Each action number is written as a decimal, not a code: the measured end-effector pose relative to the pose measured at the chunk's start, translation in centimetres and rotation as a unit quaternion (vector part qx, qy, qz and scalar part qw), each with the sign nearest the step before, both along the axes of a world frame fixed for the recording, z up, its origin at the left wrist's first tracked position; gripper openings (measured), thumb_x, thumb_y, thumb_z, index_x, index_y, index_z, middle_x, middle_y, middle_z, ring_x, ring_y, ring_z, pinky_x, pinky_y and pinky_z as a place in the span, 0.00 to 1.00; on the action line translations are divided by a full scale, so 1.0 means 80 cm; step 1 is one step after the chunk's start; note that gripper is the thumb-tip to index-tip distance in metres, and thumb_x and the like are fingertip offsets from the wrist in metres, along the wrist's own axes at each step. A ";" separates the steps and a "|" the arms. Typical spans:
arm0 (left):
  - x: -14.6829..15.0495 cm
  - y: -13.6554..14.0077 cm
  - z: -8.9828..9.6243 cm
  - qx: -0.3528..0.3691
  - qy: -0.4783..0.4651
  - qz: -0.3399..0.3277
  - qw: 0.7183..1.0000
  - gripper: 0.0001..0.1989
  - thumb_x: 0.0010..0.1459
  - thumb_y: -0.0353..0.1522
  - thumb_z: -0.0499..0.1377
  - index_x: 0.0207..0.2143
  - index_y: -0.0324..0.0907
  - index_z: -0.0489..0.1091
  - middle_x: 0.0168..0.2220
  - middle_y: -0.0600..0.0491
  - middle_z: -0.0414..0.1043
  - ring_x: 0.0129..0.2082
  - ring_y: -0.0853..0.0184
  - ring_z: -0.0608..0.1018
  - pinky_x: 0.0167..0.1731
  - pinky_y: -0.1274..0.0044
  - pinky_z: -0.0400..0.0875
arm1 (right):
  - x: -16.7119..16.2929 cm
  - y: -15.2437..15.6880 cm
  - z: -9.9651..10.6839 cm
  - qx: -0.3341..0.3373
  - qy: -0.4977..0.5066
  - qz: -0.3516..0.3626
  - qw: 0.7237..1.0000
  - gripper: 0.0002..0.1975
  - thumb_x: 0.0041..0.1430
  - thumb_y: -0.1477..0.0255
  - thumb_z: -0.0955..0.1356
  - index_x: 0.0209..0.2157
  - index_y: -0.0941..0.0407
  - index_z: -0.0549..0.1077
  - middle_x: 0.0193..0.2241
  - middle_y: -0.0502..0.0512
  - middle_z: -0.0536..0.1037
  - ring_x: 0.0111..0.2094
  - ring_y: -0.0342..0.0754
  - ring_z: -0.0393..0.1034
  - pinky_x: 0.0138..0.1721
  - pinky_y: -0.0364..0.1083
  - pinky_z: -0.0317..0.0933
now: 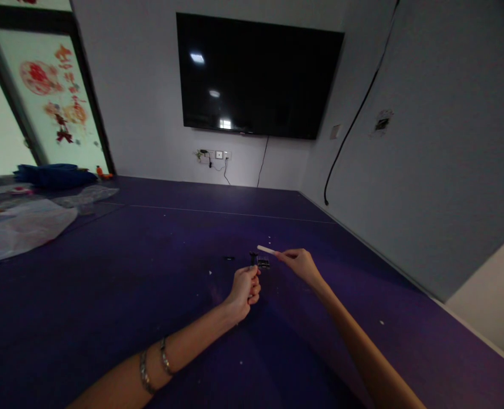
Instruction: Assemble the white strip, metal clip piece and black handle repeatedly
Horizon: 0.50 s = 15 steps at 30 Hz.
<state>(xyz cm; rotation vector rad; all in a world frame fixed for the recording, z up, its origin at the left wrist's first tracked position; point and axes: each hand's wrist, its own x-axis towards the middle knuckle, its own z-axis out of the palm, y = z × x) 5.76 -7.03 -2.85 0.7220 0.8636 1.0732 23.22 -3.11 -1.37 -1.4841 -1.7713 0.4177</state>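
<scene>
My left hand [245, 289] is closed, its thumb and fingers pinching a small dark piece [253, 258] that stands up above the fist. Its exact kind is too small to tell. Between thumb and fingertips, my right hand [300, 264] grips a short white stick [266, 249], which points left and sits just above and beside the dark piece. Right of that piece, a small dark part with lighter marks [263, 263] shows close to the fingers; I cannot tell whether it lies on the purple surface [170, 318]. Farther left lies another small black piece [229, 258].
Tiny white scraps [210, 272] are scattered over the surface. Clear plastic sheeting [34, 224] and a blue cloth bundle [55, 176] lie at the far left. A black cable [354, 119] hangs along the right wall, and a large television [255, 76] is mounted ahead.
</scene>
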 end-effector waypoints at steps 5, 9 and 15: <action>0.000 -0.001 0.000 0.003 -0.004 -0.005 1.000 0.09 0.54 0.35 0.54 0.26 0.40 0.57 0.13 0.65 0.47 0.08 0.81 0.48 0.10 0.84 0.35 | 0.002 0.000 0.001 -0.023 -0.007 0.038 0.999 0.25 0.48 0.51 0.64 0.24 0.59 0.78 0.15 0.49 0.65 0.19 0.40 0.55 0.20 0.40 0.46; 0.001 -0.007 0.004 -0.001 -0.008 -0.011 1.000 0.08 0.55 0.34 0.52 0.26 0.40 0.58 0.13 0.65 0.47 0.08 0.81 0.48 0.10 0.84 0.36 | 0.005 0.000 0.002 0.006 -0.011 0.006 1.000 0.25 0.48 0.51 0.64 0.25 0.59 0.78 0.14 0.48 0.65 0.18 0.40 0.55 0.19 0.40 0.44; 0.001 -0.008 0.007 -0.001 -0.006 -0.011 1.000 0.07 0.56 0.32 0.51 0.25 0.40 0.58 0.13 0.65 0.47 0.08 0.81 0.48 0.10 0.84 0.36 | -0.003 -0.006 0.008 -0.007 -0.035 0.065 0.997 0.24 0.49 0.52 0.64 0.25 0.59 0.78 0.16 0.50 0.70 0.19 0.40 0.58 0.20 0.40 0.46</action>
